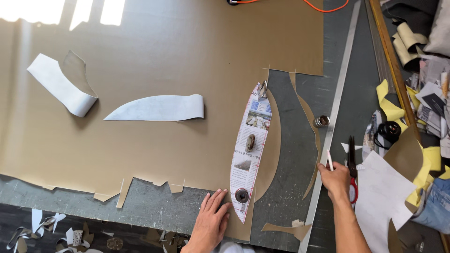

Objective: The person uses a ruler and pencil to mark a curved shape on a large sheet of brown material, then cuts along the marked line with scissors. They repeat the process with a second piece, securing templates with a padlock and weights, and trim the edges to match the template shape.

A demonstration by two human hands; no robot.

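Nearest you, your left hand (209, 224) lies flat, fingers (213, 202) spread wide and holding nothing, on the tan sheet (159, 56) just beside the lower tip of the newsprint pattern (251, 154). Your right hand (335, 180) grips a white marking stick (329, 160), fingers closed around it, at the edge of the long metal ruler (338, 91); black-bladed, red-handled scissors (352, 171) lie just beside it.

The pattern, a narrow leaf shape of printed paper with small photo panels, will likely handle as light, limp and easily torn; press it flat rather than pinch an edge. A round weight (242, 195) and an oblong stone-like weight (250, 142) pin it to the sheet on the grey desk (300, 140). The sheet looks stiffer, like thin card or leather.

Farther out, two curled white strips (157, 107) rest on the sheet, a small metal cylinder (321, 121) stands near the ruler, and yellow scraps (424, 173) pile at the right.
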